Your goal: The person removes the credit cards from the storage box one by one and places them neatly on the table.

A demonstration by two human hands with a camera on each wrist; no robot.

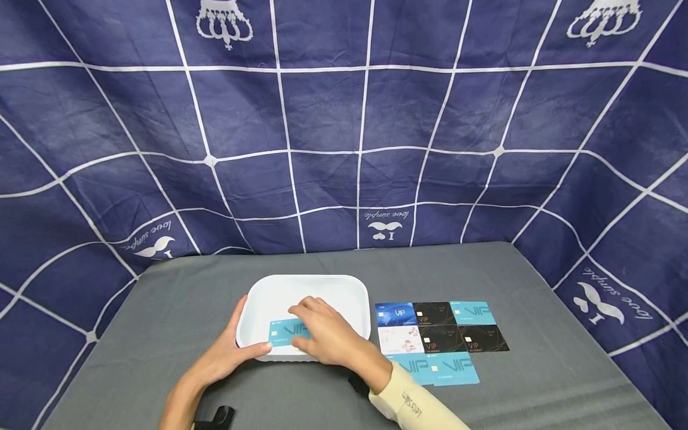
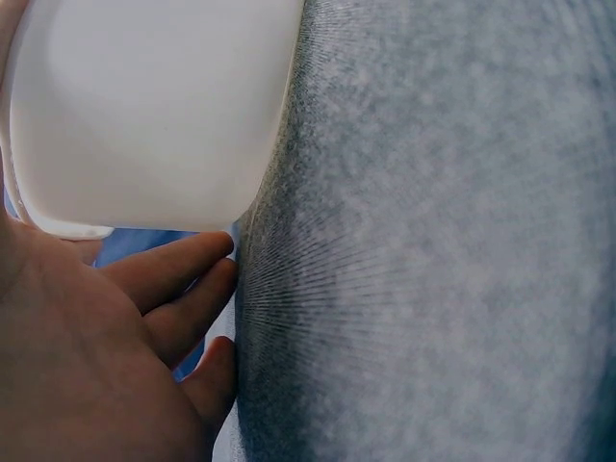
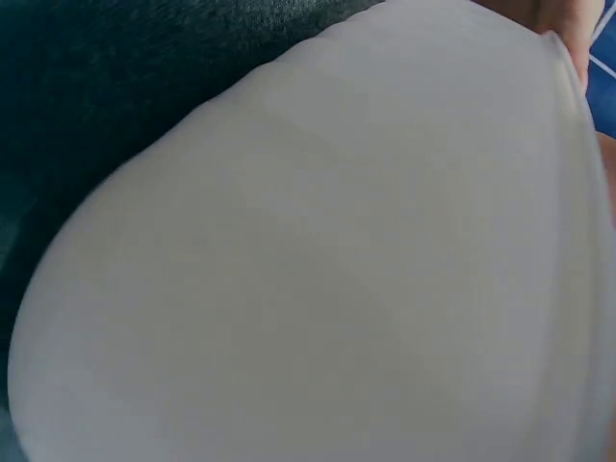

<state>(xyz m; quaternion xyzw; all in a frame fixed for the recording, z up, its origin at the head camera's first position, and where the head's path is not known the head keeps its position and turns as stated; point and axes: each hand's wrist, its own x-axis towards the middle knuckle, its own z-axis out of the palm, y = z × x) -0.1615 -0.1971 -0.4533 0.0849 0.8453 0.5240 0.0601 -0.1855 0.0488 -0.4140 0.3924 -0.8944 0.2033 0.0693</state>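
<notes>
A white tray point(image 1: 344, 292) stands on the grey cloth, its long side facing me. My left hand point(image 1: 228, 348) holds its left end, thumb at the front rim and fingers along the outside. In the left wrist view those fingers point(image 2: 192, 269) lie against the tray's wall. A light-blue VIP card point(image 1: 279, 334) is at the front of the tray's inside. My right hand point(image 1: 325, 334) reaches over the front rim and pinches the card's right part between thumb and fingers, partly covering it. The tray's white wall point(image 3: 318, 241) fills most of the right wrist view.
Right of the tray, several cards lie in rows on the cloth: a dark-blue card point(image 1: 395, 314), black cards point(image 1: 443, 339), a white flowered card point(image 1: 400, 339) and light-blue cards point(image 1: 454, 368). A blue curtain point(image 1: 328, 179) with white lines hangs behind the grey table point(image 1: 301, 394).
</notes>
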